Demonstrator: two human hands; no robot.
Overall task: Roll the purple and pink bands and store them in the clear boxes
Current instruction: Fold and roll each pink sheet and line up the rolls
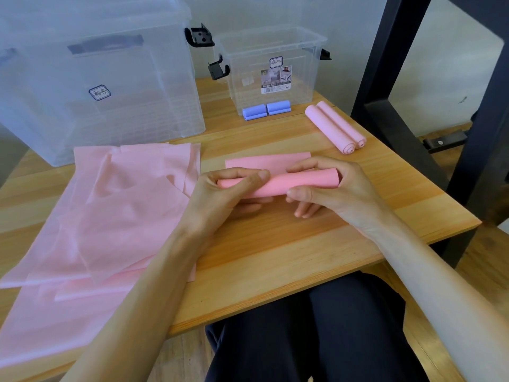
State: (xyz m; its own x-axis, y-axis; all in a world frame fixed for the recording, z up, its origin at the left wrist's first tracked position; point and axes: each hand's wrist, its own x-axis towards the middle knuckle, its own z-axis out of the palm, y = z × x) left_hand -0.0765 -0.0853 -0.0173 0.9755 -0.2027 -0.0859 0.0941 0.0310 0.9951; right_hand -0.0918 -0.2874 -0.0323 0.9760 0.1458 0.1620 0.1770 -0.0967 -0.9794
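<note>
Both hands were busy with one pink band (278, 183) — most of it already wound into a roll held just above the counter (275, 244), with a short flat tail (267, 161) lying on the wood beyond it. The left hand (228, 194) had its fingers (254, 179) curled closed over the roll's left end, and the right hand (330, 186) pinched the right end between thumb and fingers. This looked like the last turns of the rolling step. The next move probably called for winding in the tail tightly and evenly, so the roll would not spring loose. Two finished pink rolls (336, 128) lay near the small clear box (272, 70), which held two purple rolls (265, 110); a heap of unrolled pink bands (110, 216) waited beside the large clear box (104, 78).
</note>
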